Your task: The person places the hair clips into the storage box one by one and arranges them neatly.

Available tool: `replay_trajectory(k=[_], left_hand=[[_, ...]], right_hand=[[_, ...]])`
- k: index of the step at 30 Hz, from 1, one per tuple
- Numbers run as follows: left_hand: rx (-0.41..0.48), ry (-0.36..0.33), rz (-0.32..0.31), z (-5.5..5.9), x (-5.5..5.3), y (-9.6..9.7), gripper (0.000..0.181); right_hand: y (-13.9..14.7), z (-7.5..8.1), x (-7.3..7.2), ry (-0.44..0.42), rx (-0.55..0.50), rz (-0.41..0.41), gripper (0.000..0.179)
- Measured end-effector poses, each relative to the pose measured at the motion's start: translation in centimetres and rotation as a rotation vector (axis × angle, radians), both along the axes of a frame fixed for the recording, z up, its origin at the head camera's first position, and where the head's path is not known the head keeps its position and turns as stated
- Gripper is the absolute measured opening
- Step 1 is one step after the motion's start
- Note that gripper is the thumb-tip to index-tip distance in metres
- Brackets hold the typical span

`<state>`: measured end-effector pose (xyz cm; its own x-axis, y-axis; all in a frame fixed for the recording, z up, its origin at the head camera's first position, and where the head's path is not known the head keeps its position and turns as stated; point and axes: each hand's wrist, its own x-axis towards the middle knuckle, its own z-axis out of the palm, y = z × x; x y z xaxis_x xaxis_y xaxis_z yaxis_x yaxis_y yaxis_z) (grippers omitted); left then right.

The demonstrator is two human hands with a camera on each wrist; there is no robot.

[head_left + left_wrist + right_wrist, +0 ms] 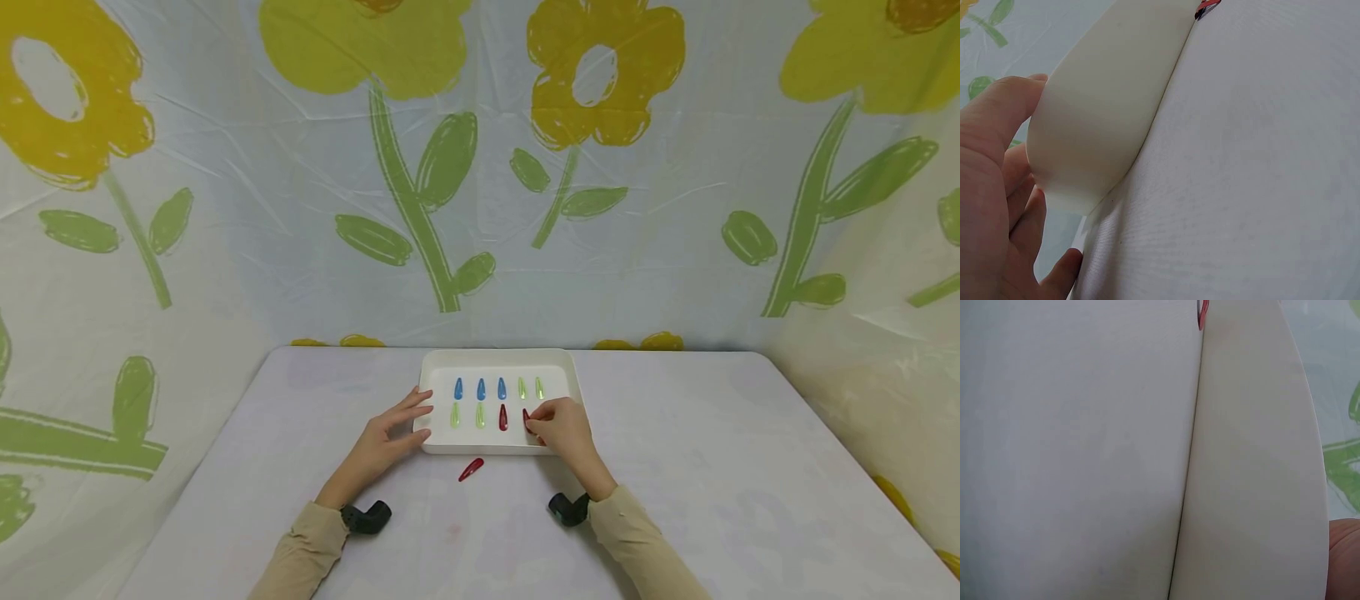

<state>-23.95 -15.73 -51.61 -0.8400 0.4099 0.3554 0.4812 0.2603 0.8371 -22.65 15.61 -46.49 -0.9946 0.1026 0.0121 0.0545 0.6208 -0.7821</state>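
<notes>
A white rectangular tray (558,371) sits on the table and holds snap hair clips in two rows. Blue clips (481,389) and pale green clips (522,388) make up the far row. In the near row lie two pale green clips (455,416) and a red hair clip (503,417). My right hand (562,429) pinches another red hair clip (527,417) at the right of that row, its fingers partly covering it. Fingers spread, my left hand (386,437) rests at the tray's left edge. Outside the tray, a red clip (471,469) lies near its front wall.
A pale cloth covers the table (675,433). Behind it hangs a white curtain (300,275) printed with yellow flowers. Black wrist devices (367,518) sit at both cuffs, low over the table. The tray's front wall (1097,112) fills much of the left wrist view.
</notes>
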Motion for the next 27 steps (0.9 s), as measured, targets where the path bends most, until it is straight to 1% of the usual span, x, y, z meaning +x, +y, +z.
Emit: replay_trajectory(k=[8, 15, 20, 24, 27], left_hand=[[-0.005, -0.005, 0.003, 0.1, 0.0, 0.1, 0.045], [-0.004, -0.017, 0.009, 0.2, 0.1, 0.1, 0.044], [-0.003, -0.026, 0.023, 0.3, 0.2, 0.2, 0.043], [0.007, -0.042, 0.024, 0.9, 0.5, 0.5, 0.043], [0.012, -0.054, 0.012, 2.1, 1.2, 0.7, 0.042]], right_hand=[[0.0, -0.3, -0.3, 0.006, 0.042, -0.002, 0.008], [-0.1, -0.1, -0.4, -0.014, 0.055, -0.011, 0.009], [-0.2, 0.0, -0.5, -0.012, 0.07, -0.012, 0.011], [-0.2, -0.1, -0.5, -0.001, 0.074, -0.02, 0.011], [-0.2, -0.2, -0.4, 0.002, 0.074, -0.025, 0.011]])
